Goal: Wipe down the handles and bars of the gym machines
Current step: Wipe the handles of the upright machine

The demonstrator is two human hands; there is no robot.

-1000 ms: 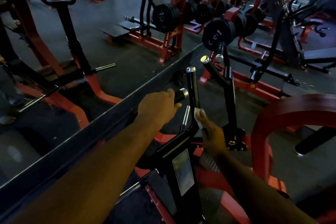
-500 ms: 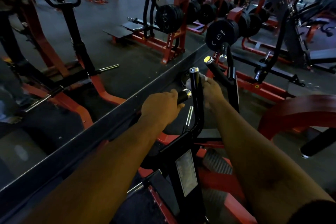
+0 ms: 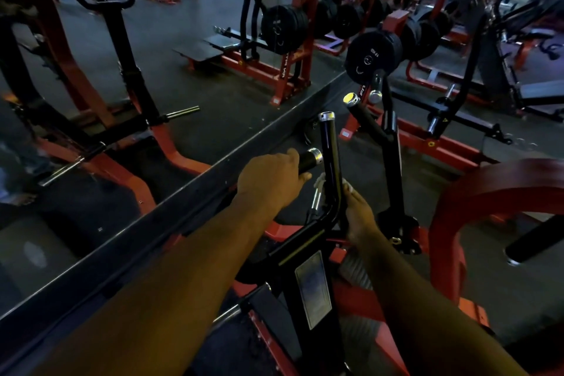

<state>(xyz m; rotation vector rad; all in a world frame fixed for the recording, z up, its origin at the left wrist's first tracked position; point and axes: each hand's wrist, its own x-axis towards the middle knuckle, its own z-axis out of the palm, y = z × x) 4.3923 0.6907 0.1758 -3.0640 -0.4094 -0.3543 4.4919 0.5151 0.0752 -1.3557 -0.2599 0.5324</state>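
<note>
A black machine arm rises in front of me and ends in an upright black bar (image 3: 330,149) with a chrome cap. A short side handle (image 3: 310,159) with a chrome end sticks out to its left. My left hand (image 3: 270,178) grips that side handle. My right hand (image 3: 358,210) is wrapped round the lower bend of the upright bar with a white cloth (image 3: 320,181), which peeks out on the bar's left side. A second black handle (image 3: 364,117) with a chrome cap angles up just behind.
A wall mirror with a dark sill (image 3: 183,192) runs diagonally on my left, reflecting red machines. Black weight plates (image 3: 370,53) hang on a red rack ahead. A curved red frame (image 3: 488,192) and a black roller (image 3: 534,241) stand at my right.
My right hand with the cloth slid up to the top of the upright bar, then back down to its lower bend. My left hand stayed on the side handle.
</note>
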